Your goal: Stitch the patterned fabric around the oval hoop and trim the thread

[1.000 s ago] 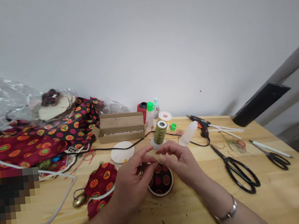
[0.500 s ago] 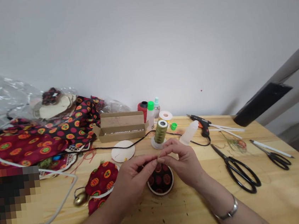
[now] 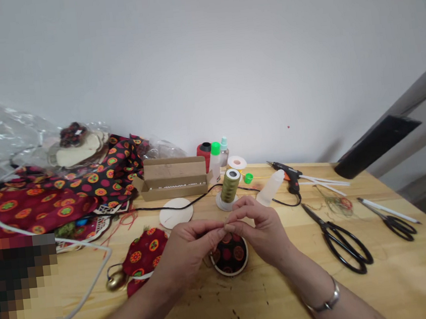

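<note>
My left hand [image 3: 194, 248] and my right hand [image 3: 256, 228] meet at their fingertips, each closed in a pinch. Whatever lies between the fingertips is too small to make out. Just beneath them is a round disc [image 3: 230, 256] covered in dark patterned fabric with a white rim; my fingers hide its upper edge. To the left, partly behind my left wrist, lies a maroon patterned fabric piece [image 3: 144, 253] with a brass bell [image 3: 116, 280] beside it. Beyond my fingers stands an olive thread spool [image 3: 229, 188].
Black-handled scissors [image 3: 339, 240], smaller scissors [image 3: 395, 224] and a glue gun [image 3: 288, 174] lie to the right. A white bottle [image 3: 271, 188] leans near my right hand. An open cardboard box [image 3: 175, 178], a pale disc [image 3: 176, 213] and heaped fabric [image 3: 38, 198] occupy the left.
Both hands keep nearly the same pinched pose above the disc. The left hand has shifted very slightly, and the whole view has moved a little.
</note>
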Available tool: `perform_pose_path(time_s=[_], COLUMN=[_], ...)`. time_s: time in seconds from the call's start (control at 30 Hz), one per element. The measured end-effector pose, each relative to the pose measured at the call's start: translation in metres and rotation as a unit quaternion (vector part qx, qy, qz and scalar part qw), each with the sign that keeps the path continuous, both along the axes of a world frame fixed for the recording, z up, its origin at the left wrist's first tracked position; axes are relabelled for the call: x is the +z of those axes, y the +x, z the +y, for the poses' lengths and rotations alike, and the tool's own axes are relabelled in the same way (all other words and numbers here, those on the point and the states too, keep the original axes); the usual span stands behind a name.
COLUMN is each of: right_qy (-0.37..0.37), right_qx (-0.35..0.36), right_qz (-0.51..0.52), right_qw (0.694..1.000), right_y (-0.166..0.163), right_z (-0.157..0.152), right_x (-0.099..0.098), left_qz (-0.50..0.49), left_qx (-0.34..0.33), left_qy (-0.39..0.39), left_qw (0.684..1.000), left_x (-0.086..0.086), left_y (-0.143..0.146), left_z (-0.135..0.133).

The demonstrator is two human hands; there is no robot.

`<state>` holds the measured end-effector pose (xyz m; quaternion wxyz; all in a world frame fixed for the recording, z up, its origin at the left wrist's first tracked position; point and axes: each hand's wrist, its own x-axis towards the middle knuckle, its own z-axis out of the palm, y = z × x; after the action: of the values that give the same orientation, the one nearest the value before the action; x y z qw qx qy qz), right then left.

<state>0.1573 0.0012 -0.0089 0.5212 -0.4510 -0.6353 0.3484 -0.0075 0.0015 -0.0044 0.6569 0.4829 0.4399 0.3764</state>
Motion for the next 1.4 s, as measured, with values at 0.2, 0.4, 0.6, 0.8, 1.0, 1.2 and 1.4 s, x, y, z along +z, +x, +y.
perform_pose_path(time_s=[0.2,0.4,0.6,0.8,1.0,1.2,1.4], right_qy=[0.054,0.081,0.067,0.063,0.089,0.099,0.095], right_qx=[-0.018,0.009,0.018,0.022,0.025,0.017,0.020], right_qz=[-0.059,-0.088,-0.084,-0.074,-0.077,-0.106,-0.089], right_qw=[0.997,0.993,0.994,0.995,0.993,0.989,0.991], right_y=[0.007,0.007,0.008,0.005,0.002,0.010,0.006], right_z=[0.004,0.004,0.003,0.001,-0.002,0.002,0.002], right_x=[0.002,0.005,0.007,0.005,0.006,0.011,0.007], left_qz=[-0.043,-0.082,-0.084,-0.091,-0.071,-0.080,-0.051], left_qx=[0.046,0.066,0.080,0.068,0.056,0.057,0.043], left_qy=[-0.020,-0.051,-0.062,-0.050,-0.042,-0.048,-0.034], left_qw=[0.998,0.993,0.991,0.992,0.995,0.994,0.997], left_x=[-0.003,-0.006,-0.007,-0.009,-0.005,-0.008,-0.006], left_y=[0.000,0.000,0.000,0.000,0.000,-0.001,0.000], left_z=[0.002,0.004,0.006,0.005,0.004,0.007,0.005])
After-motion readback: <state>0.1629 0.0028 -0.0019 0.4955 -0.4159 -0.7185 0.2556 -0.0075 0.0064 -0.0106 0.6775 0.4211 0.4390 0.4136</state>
